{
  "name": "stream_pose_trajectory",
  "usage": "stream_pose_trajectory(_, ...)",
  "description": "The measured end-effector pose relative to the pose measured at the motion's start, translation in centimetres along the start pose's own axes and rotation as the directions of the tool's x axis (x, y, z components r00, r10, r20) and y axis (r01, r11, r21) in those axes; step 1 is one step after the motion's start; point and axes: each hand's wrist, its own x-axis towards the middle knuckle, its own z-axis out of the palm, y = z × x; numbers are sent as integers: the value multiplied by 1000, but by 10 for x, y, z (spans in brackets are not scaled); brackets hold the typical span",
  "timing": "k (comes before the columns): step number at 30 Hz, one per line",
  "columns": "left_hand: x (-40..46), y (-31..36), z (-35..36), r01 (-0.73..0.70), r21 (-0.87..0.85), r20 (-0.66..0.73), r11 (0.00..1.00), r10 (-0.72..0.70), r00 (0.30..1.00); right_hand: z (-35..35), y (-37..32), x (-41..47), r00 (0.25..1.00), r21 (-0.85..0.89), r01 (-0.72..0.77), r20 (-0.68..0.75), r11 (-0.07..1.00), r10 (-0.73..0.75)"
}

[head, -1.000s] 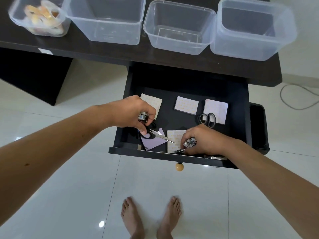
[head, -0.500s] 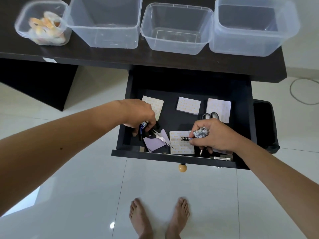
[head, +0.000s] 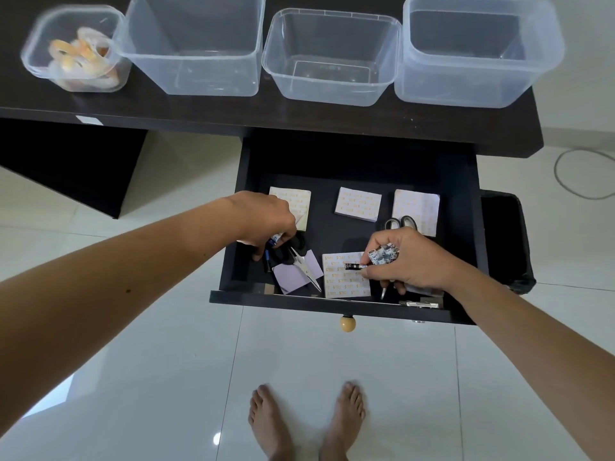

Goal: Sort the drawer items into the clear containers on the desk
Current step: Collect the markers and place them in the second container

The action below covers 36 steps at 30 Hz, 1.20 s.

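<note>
The black drawer [head: 332, 302] stands pulled out under the desk. My left hand [head: 266, 219] reaches into its left side and grips patterned pens [head: 275, 240] above black-handled scissors [head: 301, 257] lying on a purple note pad [head: 296, 274]. My right hand [head: 411, 259] holds a bundle of patterned pens [head: 382, 255], and one black pen [head: 354, 266] sticks out leftward over a printed note pad [head: 346, 277]. Further note pads [head: 358, 204] lie at the back, and a second pair of scissors [head: 401, 222] peeks out behind my right hand.
Clear containers line the dark desk [head: 266, 114]: a small one [head: 76, 48] with tape rolls at left, then three bare ones [head: 196, 44], [head: 332, 58], [head: 479, 51]. A black bin [head: 506, 241] stands right of the drawer. A cable [head: 582, 174] lies on the white floor, my bare feet below.
My left hand dropped lower into the drawer's left side with its pens. My right hand lifted its pen bundle off the drawer front and moved back a little.
</note>
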Motion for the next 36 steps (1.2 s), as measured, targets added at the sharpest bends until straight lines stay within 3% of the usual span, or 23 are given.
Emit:
stream_pose_trajectory(10, -2, 1, 1, -118, 57, -22, 991, 119, 993, -1, 2, 3, 1000, 36, -14, 0, 999, 14)
stream_pose_trajectory(19, -1, -1, 5, -135, 48, -29, 990, 137, 990, -2, 4, 6, 999, 79, -38, 28, 996, 36)
stream_pose_trajectory(28, -6, -10, 4, -162, -76, -67, 984, 157, 985, -6, 3, 3, 1000, 137, 29, 5, 990, -30)
stream_pose_trajectory(36, -25, -18, 9, -220, -248, -210, 944, 169, 963, -3, -7, 0, 999, 160, 22, 35, 987, -28)
